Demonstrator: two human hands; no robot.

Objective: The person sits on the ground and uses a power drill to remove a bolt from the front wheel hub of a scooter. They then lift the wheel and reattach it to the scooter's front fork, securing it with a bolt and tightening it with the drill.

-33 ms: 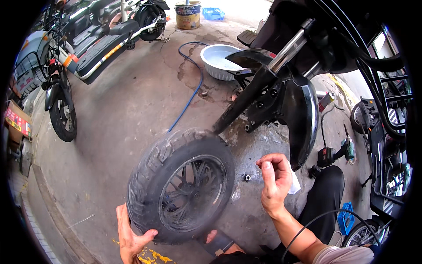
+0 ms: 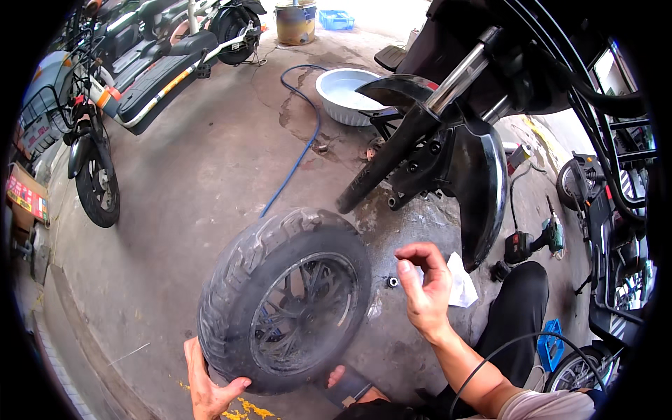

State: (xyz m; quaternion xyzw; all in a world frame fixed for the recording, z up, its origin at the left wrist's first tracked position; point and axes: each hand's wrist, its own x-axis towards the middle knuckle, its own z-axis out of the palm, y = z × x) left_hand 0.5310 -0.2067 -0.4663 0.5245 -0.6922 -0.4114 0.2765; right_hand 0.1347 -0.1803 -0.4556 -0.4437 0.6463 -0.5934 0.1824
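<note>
A black wheel [image 2: 241, 308] with a knobby tyre and spoked rim stands tilted on the floor in front of me. My left hand [image 2: 210, 388] grips its lower left edge, the thumb on the sidewall and the fingers at the tread. My right hand [image 2: 427, 290] hovers right of the wheel with nothing visible in it, its fingers bent and the thumb a little apart from the index finger. A white cloth or paper [image 2: 462, 283] lies just behind that hand. On the floor between hand and wheel sits a small metal nut or spacer [image 2: 392, 281].
Above the wheel hangs a wheelless black fork [image 2: 392, 154] with a mudguard [image 2: 483, 196]. A cordless power tool [image 2: 535, 241] lies at right. Farther off are a white basin [image 2: 343, 115], a blue hose [image 2: 297, 161], a bucket [image 2: 296, 24] and parked scooters [image 2: 164, 80].
My right hand has shifted slightly left, its thumb and index finger now farther apart. The wheel has moved a little left and down with my left hand still on it.
</note>
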